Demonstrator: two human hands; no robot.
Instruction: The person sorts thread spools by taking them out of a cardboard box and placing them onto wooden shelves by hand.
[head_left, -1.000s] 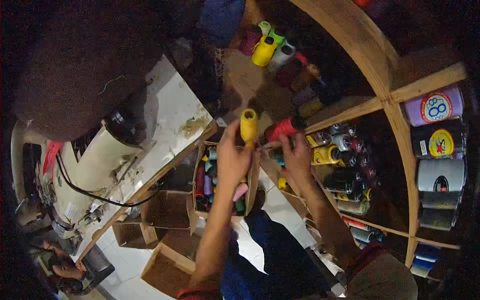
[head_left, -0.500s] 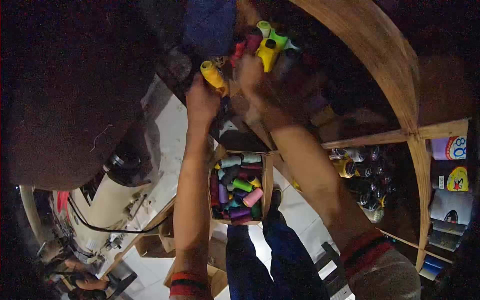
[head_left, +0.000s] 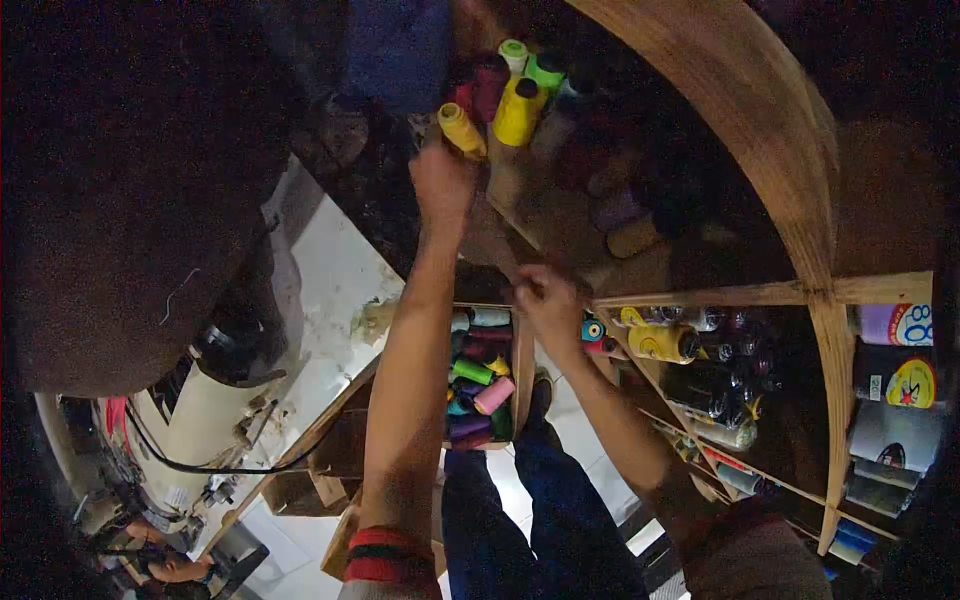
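Note:
My left hand (head_left: 443, 190) is closed around a small yellow-orange thread spool (head_left: 461, 130), held tilted at the shelf's edge. Just right of it, a larger yellow thread cone (head_left: 516, 118) with a dark top stands on the dim shelf. Dark red (head_left: 489, 88), pale green (head_left: 513, 54) and bright green (head_left: 545, 72) cones cluster behind. My right hand (head_left: 548, 300) is over the near edge of the shelf, its fingers curled together. What those fingers hold, if anything, I cannot make out. Below, between my forearms, a cardboard box (head_left: 523, 385) holds many coloured spools, a pink spool (head_left: 494, 395) among them.
To the left is a cream sewing machine (head_left: 200, 425) on a white table (head_left: 335, 250), with a black cable across it. A wooden shelf frame (head_left: 822, 300) curves along the right, with wrapped yellow cones (head_left: 660, 342) in its lower compartment. My legs (head_left: 570, 520) are below the box.
My right hand has left the yellow cone and come down toward the box; the cone now stands on the shelf. My left hand with its spool has shifted right.

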